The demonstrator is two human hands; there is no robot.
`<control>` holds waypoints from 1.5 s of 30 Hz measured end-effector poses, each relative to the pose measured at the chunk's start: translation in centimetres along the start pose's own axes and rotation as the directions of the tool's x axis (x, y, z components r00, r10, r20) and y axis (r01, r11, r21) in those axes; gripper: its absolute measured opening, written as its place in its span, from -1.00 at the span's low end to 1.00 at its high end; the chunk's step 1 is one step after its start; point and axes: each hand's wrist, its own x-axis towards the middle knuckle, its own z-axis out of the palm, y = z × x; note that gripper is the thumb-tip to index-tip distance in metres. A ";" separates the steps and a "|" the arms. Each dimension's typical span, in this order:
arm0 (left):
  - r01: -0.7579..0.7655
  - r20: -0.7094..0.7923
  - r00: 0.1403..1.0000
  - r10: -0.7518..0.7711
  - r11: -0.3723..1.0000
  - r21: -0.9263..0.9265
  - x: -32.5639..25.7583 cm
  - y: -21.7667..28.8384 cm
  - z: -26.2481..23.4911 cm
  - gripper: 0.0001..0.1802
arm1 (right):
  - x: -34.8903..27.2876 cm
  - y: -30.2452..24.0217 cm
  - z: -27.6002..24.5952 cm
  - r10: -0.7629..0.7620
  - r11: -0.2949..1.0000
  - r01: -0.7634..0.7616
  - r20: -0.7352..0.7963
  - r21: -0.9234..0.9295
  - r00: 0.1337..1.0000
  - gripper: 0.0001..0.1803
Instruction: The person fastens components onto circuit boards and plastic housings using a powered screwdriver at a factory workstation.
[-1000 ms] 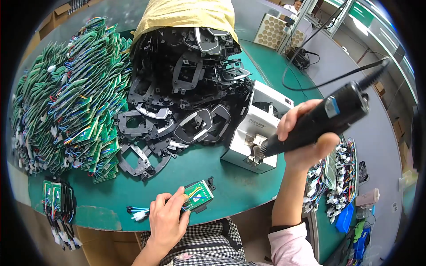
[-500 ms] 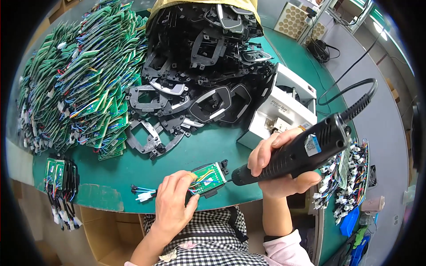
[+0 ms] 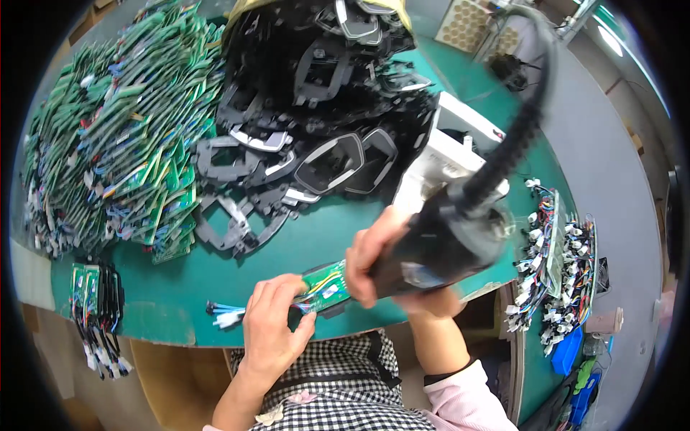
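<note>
Head view: left hand on green board, right hand gripping blurred black power tool, tip unseen

Left hand (image 3: 277, 323): fingers loosely curled, thumb a little apart, fingertips at the left end of the green circuit board (image 3: 327, 286). Firmness of the hold cannot be told. The board lies directly right of these fingers and just left of the right hand, which covers its far end. A black plastic part (image 3: 333, 312) shows along the board's near edge; the rest of it is masked. Wires with white and dark connectors (image 3: 227, 317) stick out left of the left hand; their run beneath the fingers is hidden.

Right hand (image 3: 375, 248): closed around the black power tool (image 3: 438, 241), fingers on its far side; the tool's body hides most of the palm. Tool smeared by motion; tip concealed, contact with the board indeterminable. Its thick cable (image 3: 537, 108) rises beyond the hand, also blurred.

Beyond the right hand, a white machine (image 3: 431, 169) is partly blocked by tool and cable. Beyond the left hand, black frames (image 3: 327, 165) overlap in a dark heap, individual pieces hard to separate; the yellow bag (image 3: 233, 20) above them is cut off by the upper edge.
</note>
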 end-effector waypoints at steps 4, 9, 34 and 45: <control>-0.008 0.053 0.999 0.006 0.999 0.037 0.0 -0.5 -0.3 -0.66 | 0.9 1.7 -0.7 -0.118 0.993 0.117 0.065 0.021 0.991 -0.10; -0.029 0.050 0.998 0.028 0.999 0.023 -0.3 -0.3 -0.5 -0.66 | 0.3 -5.4 -3.0 -0.512 0.819 0.450 -0.101 -0.356 0.853 -0.08; -0.018 0.003 1.000 0.019 0.992 -0.121 0.1 -2.4 -0.5 -0.84 | 1.2 3.8 3.8 -0.433 0.901 0.434 0.050 -0.002 0.900 -0.06; -0.031 -0.050 0.998 0.026 0.994 -0.107 0.2 -2.7 -0.3 -0.85 | 0.3 3.9 4.8 -0.321 0.930 0.347 0.194 -0.124 0.927 -0.71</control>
